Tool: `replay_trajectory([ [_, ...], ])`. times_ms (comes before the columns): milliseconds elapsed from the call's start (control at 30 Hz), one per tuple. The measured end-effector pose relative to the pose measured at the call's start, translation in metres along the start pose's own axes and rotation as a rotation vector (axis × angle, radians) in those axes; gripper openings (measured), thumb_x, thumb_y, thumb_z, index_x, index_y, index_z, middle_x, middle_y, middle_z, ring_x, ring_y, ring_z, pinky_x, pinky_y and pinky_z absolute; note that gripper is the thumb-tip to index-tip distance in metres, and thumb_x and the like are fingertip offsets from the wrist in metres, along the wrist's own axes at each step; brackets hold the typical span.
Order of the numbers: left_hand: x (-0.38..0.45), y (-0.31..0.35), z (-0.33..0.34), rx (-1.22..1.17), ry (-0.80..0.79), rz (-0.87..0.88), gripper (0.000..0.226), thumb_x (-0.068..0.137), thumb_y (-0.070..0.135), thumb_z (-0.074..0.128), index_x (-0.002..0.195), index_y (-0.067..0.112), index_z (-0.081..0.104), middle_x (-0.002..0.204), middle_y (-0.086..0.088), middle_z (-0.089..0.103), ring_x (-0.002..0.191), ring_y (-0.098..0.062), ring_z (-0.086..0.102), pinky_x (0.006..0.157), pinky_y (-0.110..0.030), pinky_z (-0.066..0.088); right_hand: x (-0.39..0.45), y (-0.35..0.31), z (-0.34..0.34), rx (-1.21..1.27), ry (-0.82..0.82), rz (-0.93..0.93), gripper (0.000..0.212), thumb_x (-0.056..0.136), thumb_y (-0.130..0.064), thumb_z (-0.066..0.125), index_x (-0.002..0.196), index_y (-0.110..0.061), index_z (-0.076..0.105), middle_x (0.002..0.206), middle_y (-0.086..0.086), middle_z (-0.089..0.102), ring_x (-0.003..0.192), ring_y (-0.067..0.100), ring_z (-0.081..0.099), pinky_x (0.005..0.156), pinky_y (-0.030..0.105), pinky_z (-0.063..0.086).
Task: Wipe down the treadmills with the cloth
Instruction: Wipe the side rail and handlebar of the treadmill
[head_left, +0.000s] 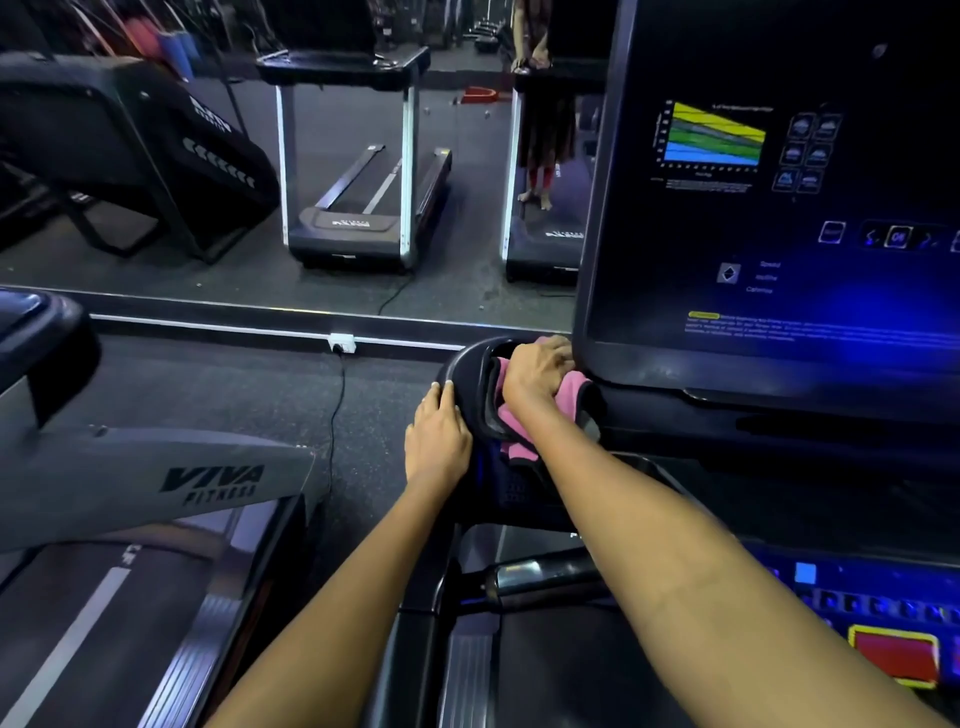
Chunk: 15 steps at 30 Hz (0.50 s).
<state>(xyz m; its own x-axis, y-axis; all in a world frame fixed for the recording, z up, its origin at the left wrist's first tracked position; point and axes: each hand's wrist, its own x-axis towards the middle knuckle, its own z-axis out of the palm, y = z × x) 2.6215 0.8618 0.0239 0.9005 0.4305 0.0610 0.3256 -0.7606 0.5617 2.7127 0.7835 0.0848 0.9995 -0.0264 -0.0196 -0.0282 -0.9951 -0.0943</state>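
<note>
Wall mirror (467, 249): spans the view beyond both hands; reflects treadmills and a standing person.

Treadmill console (779, 405): black, directly right of the right hand; its large dark screen (769, 182) rises above and right of that hand, showing a coloured banded chart, small icons and blurred text. A lit control strip with a red button framed in yellow (894, 656) lies under the right forearm, toward the wearer.

Neighbouring treadmill (156, 483): grey, left of the left hand, side arm lettered "VIVA FITNESS"; belt with a white stripe below it.

Floor (249, 384): dark, speckled, left of and beyond the left hand. A black cable (336, 415) runs across it up to a white wall socket (341, 342) at the mirror's base.

Cup-holder pocket (475, 374): black, rounded, at the console's left corner, lying between the two hands.

Handlebar grip (540, 574): dark with a shiny band, below the two forearms.

Cloth (571, 392): pink with a dark edge, bunched in and over the pocket, under the right hand, one fold hanging toward the wearer.

Right hand (537, 371): closed down on the cloth, pressing it into the pocket next to the screen's lower left corner.

Left hand (436, 441): empty, flat, fingers (440, 396) extended, resting on the pocket's outer left rim. Hands near each other, not touching.
</note>
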Motion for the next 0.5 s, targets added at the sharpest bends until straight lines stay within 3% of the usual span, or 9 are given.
replay_trajectory([
  [67, 0.000, -0.001, 0.000, -0.003, -0.001, -0.003, 0.048, 0.098, 0.017, 0.030, 0.145, 0.011, 0.029, 0.153, -0.010, 0.025, 0.135, -0.030, 0.032, 0.105, -0.047, 0.033, 0.006, -0.001, 0.003, 0.065, 0.019, -0.020, 0.033, 0.094, 0.006, 0.031, 0.123, 0.011, 0.046, 0.130, 0.024, 0.040, 0.119, 0.035, 0.042, 0.097, 0.036, 0.036],
  [167, 0.001, 0.000, 0.000, -0.006, 0.004, -0.007, 0.048, 0.097, 0.016, 0.031, 0.145, 0.010, 0.029, 0.153, -0.010, 0.025, 0.136, -0.029, 0.031, 0.106, -0.045, 0.032, 0.017, 0.004, 0.003, 0.139, 0.034, -0.109, 0.026, 0.089, 0.000, 0.051, 0.114, -0.002, 0.058, 0.120, 0.017, 0.049, 0.111, 0.031, 0.046, 0.088, 0.032, 0.040],
  [267, 0.002, 0.003, 0.001, -0.012, -0.005, -0.006, 0.048, 0.096, 0.015, 0.032, 0.144, 0.009, 0.030, 0.151, -0.013, 0.027, 0.133, -0.031, 0.033, 0.105, -0.045, 0.034, 0.018, 0.004, 0.010, 0.245, 0.151, -0.263, 0.031, 0.090, 0.001, 0.042, 0.118, -0.002, 0.056, 0.119, 0.017, 0.053, 0.110, 0.032, 0.047, 0.091, 0.036, 0.039],
  [367, 0.004, 0.002, 0.000, -0.021, -0.001, -0.003, 0.046, 0.094, 0.014, 0.033, 0.139, 0.007, 0.034, 0.148, -0.013, 0.032, 0.127, -0.033, 0.039, 0.100, -0.046, 0.037, 0.016, 0.001, 0.018, 0.273, 0.330, -0.446, 0.031, 0.085, 0.008, 0.043, 0.112, 0.002, 0.056, 0.112, 0.019, 0.053, 0.102, 0.037, 0.050, 0.084, 0.042, 0.043],
  [433, 0.003, 0.002, -0.001, -0.033, -0.007, -0.008, 0.048, 0.095, 0.015, 0.033, 0.142, 0.009, 0.032, 0.150, -0.012, 0.029, 0.130, -0.032, 0.036, 0.102, -0.045, 0.036, 0.022, 0.000, 0.017, 0.170, 0.220, -0.415, 0.028, 0.090, 0.000, 0.041, 0.111, 0.001, 0.058, 0.119, 0.015, 0.052, 0.108, 0.035, 0.045, 0.088, 0.041, 0.039],
  [500, 0.002, 0.001, -0.001, -0.038, 0.000, -0.004, 0.046, 0.094, 0.016, 0.033, 0.140, 0.011, 0.034, 0.148, -0.011, 0.032, 0.129, -0.032, 0.038, 0.101, -0.046, 0.037, 0.029, -0.002, 0.008, 0.148, 0.069, -0.299, 0.033, 0.095, -0.024, 0.042, 0.113, -0.006, 0.063, 0.124, 0.010, 0.054, 0.115, 0.035, 0.041, 0.095, 0.043, 0.034],
])
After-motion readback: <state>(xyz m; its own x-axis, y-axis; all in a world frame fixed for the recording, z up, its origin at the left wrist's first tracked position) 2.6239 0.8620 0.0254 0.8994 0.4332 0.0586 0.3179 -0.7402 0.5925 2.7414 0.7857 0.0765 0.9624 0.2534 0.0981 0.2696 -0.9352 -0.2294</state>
